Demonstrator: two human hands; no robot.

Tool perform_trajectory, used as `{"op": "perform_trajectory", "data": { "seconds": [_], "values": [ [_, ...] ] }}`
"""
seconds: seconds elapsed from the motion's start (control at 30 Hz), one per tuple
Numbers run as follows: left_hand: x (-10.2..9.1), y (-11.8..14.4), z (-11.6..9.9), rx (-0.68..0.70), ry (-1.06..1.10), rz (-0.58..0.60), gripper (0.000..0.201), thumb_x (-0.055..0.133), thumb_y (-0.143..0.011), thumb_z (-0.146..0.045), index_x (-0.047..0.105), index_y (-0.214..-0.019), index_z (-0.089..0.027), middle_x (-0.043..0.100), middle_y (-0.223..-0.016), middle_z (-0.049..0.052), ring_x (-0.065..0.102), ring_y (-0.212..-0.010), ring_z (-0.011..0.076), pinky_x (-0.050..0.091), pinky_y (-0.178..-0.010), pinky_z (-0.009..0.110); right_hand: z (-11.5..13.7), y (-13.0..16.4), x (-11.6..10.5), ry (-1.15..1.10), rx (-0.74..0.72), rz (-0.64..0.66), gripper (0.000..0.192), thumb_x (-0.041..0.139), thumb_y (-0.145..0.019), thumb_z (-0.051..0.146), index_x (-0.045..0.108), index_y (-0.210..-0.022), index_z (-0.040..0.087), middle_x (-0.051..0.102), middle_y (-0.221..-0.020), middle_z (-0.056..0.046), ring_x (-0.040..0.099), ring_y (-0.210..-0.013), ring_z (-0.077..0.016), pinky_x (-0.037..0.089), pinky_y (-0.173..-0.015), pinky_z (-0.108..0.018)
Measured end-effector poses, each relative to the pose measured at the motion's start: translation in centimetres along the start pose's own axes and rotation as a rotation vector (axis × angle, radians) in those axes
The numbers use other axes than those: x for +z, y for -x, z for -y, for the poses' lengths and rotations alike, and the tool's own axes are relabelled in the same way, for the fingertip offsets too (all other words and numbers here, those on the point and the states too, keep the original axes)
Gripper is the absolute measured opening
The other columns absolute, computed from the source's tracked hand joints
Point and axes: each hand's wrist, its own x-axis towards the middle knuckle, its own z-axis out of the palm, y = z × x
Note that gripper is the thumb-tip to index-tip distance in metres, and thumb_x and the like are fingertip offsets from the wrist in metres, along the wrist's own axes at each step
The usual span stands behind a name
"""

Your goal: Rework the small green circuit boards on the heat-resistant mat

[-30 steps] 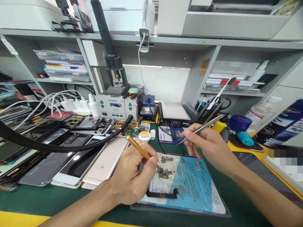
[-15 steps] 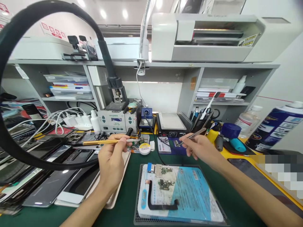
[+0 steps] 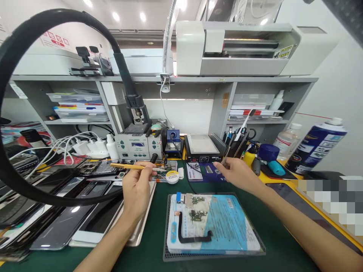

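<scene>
slim gold tool [image 3: 127, 166] — pinched in left hand [image 3: 137, 189]; right hand [image 3: 238, 173] grips thin steel tweezers [image 3: 226, 158].

Glossy glass phones [image 3: 85, 223], a matt green mat [image 3: 153, 241], brass-looking tool handle [image 3: 127, 166] (possibly painted), shiny steel tweezers [image 3: 227, 156].

My tweezers [image 3: 230, 151] mostly hide behind my right hand [image 3: 236, 174]; tips not visible. Gold tool [image 3: 129, 166]: its working end sits behind my left fingers [image 3: 148, 170], can't tell what it touches. Black hose [image 3: 17, 68] cut off at left edge. Pixelated patch [image 3: 330, 202] blurs the right bench. Small boards [image 3: 195, 215] too small to read. Spray can [image 3: 314, 145] label unreadable.
</scene>
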Motion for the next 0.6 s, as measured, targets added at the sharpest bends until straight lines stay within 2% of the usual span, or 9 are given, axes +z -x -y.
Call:
{"op": "perform_trajectory", "data": {
  "seconds": [0.23, 0.4, 0.5, 0.6],
  "values": [
    [0.04, 0.4, -0.4, 0.015, -0.042, 0.06, 0.02, 0.059, -0.089, -0.024, 0.065, -0.071, -0.016, 0.062, -0.071, -0.001, 0.058, -0.065, 0.0132, 0.047, -0.063, 0.026, -0.16, -0.2, 0.34, 0.083, -0.02, -0.026, 0.027, 0.059, -0.101, 0.04, 0.068, -0.102, 0.015, 0.07, -0.093, -0.003, 0.068, -0.076, -0.0172, 0.058, -0.071, -0.034],
    [0.17, 0.65, -0.39, 0.028, -0.041, 0.072, 0.019, 0.056, -0.087, -0.023, 0.067, -0.072, -0.018, 0.063, -0.076, -0.002, 0.058, -0.064, 0.0124, 0.047, -0.062, 0.024, -0.14, -0.09, 0.07, 0.068, 0.002, -0.063, 0.029, 0.058, -0.102, 0.042, 0.068, -0.1, 0.014, 0.07, -0.091, -0.003, 0.068, -0.075, -0.0174, 0.058, -0.071, -0.034],
    [0.26, 0.73, -0.43, 0.03, -0.043, 0.08, 0.019, 0.057, -0.086, -0.024, 0.067, -0.071, -0.018, 0.064, -0.077, -0.001, 0.058, -0.063, 0.0124, 0.048, -0.062, 0.024, -0.06, -0.03, 0.04, 0.033, -0.022, -0.006, 0.029, 0.058, -0.102, 0.041, 0.068, -0.098, 0.014, 0.069, -0.089, -0.002, 0.068, -0.074, -0.0172, 0.058, -0.07, -0.034],
    [0.29, 0.78, -0.56, 0.032, -0.047, 0.088, 0.019, 0.057, -0.086, -0.024, 0.067, -0.071, -0.018, 0.064, -0.078, 0.0, 0.059, -0.063, 0.0131, 0.049, -0.062, 0.025, -0.17, 0.06, -0.04, -0.026, -0.05, 0.119, 0.029, 0.059, -0.102, 0.041, 0.068, -0.096, 0.014, 0.068, -0.084, -0.001, 0.066, -0.068, -0.0151, 0.057, -0.065, -0.031]
  ]
}}
